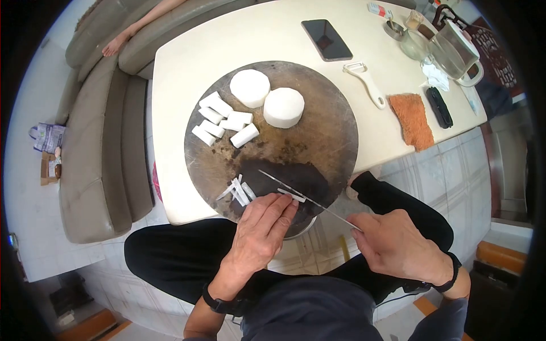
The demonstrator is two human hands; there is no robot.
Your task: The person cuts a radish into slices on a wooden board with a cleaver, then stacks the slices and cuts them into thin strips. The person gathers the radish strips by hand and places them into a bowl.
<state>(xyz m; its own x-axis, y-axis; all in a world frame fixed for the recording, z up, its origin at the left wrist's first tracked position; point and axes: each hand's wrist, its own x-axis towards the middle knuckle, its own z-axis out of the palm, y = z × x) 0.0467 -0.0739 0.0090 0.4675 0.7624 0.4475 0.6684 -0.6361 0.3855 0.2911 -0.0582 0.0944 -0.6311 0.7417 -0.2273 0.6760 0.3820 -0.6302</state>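
My right hand (pixel 398 244) is closed around the handle of a knife (pixel 321 207), whose thin blade slants over the near part of a round wooden chopping board (pixel 335 113). The fingers of my left hand (pixel 264 224) are bunched together and press a small white radish piece (pixel 291 195) against the board, right beside the blade. Thin radish strips (pixel 240 192) lie just left of those fingers. Farther back on the board are several short radish blocks (pixel 215 105) and two thick round radish chunks (pixel 284 108).
On the cream table (pixel 176 74) lie a phone (pixel 327 40), a white peeler (pixel 367 84), an orange cloth (pixel 412 120) and a black case (pixel 439 108). A clear pitcher (pixel 454 51) stands at the back right. Another person's foot (pixel 115 45) rests on the grey sofa (pixel 94 142).
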